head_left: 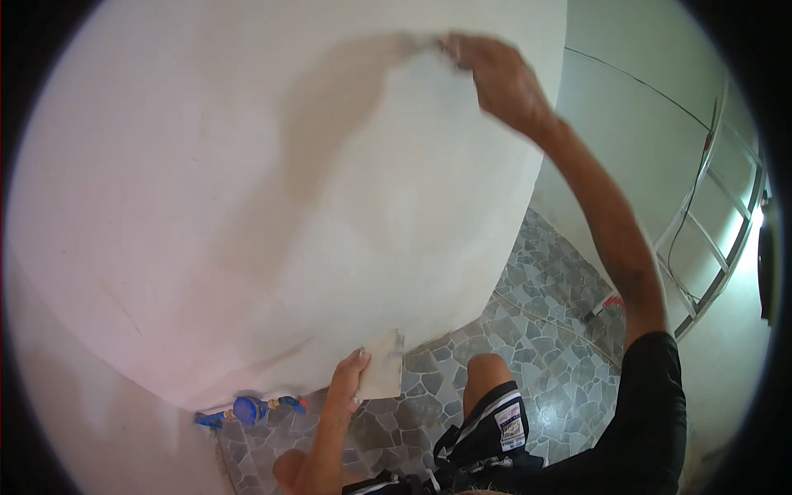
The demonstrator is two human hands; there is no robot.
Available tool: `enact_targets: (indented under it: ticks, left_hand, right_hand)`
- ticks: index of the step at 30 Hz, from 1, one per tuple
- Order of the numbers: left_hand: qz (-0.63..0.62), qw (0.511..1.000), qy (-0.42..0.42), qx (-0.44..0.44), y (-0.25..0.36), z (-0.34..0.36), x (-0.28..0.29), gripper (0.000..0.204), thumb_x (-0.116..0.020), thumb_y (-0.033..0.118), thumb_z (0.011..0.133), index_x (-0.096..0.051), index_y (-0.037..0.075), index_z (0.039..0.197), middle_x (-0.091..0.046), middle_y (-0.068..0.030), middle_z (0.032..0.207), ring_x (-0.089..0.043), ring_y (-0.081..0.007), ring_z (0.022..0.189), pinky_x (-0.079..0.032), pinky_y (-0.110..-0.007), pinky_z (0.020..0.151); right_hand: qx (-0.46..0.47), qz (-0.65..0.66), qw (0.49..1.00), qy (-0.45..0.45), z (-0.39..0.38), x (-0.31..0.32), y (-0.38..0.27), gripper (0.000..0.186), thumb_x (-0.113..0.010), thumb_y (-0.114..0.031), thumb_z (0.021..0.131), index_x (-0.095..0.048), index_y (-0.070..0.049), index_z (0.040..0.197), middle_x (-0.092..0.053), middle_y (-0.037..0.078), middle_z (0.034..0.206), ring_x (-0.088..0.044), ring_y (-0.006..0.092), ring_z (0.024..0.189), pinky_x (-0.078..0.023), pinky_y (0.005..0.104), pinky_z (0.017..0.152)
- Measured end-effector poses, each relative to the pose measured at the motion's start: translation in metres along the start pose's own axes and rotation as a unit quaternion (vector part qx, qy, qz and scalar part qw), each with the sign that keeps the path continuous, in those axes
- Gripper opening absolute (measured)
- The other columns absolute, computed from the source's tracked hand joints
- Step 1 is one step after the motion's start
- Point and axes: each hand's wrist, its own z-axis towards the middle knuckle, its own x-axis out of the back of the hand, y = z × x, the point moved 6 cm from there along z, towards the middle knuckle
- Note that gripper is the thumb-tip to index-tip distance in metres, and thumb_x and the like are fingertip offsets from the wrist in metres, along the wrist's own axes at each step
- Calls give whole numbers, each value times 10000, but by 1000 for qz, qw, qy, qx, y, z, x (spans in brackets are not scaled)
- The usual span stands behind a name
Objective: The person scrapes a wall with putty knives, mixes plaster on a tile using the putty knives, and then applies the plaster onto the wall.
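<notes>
Right hand [499, 78] closed around a small blurred tool [426, 42], raised at the pale wall [206, 173]. Left hand [348, 378] grips a flat cream board [383, 367] by its left edge, low over the stone-patterned floor [553, 375].

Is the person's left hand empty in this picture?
No, the left hand holds a flat pale board by its left edge, with the thumb showing over that edge.
</notes>
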Motion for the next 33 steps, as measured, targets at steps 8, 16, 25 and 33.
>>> enact_targets:
  ticks: [8, 16, 25, 33]
  left_hand:
    - [4, 1000, 5, -7, -3, -4, 10, 383, -520, 197, 970, -530, -43, 1268, -659, -105, 1082, -660, -164, 921, -545, -295, 797]
    - [11, 1000, -8, -10, 0, -6, 11, 404, -501, 182, 974, -491, -52, 1304, -649, -115, 1106, -664, -164, 911, -546, -288, 790]
    - [34, 999, 24, -11, 0, -13, 9, 395, -501, 188, 971, -502, -60, 1278, -655, -121, 1079, -670, -174, 886, -550, -295, 764]
    - [21, 999, 27, -8, 2, -14, 0, 376, -510, 181, 972, -513, -49, 1269, -660, -133, 1081, -684, -194, 898, -569, -301, 778]
  right_hand:
    - [-37, -2, 999, -9, -5, -21, 12, 455, -502, 83, 824, -557, -21, 1264, -566, 155, 1263, -536, 327, 1164, -411, 436, 1013]
    - [-68, 31, 995, -73, -127, -38, -54, 615, -585, 105, 701, -577, -81, 1286, -562, 100, 1294, -514, 263, 1204, -406, 427, 1006]
    - [-297, 242, 903, -192, -208, -16, -86, 389, -503, 74, 860, -588, -22, 1228, -602, 129, 1198, -571, 250, 1112, -452, 363, 949]
    - [-734, 340, 575, -126, -348, -20, -115, 248, -565, -211, 947, -637, 19, 1007, -582, 12, 728, -479, 69, 675, -416, 279, 623]
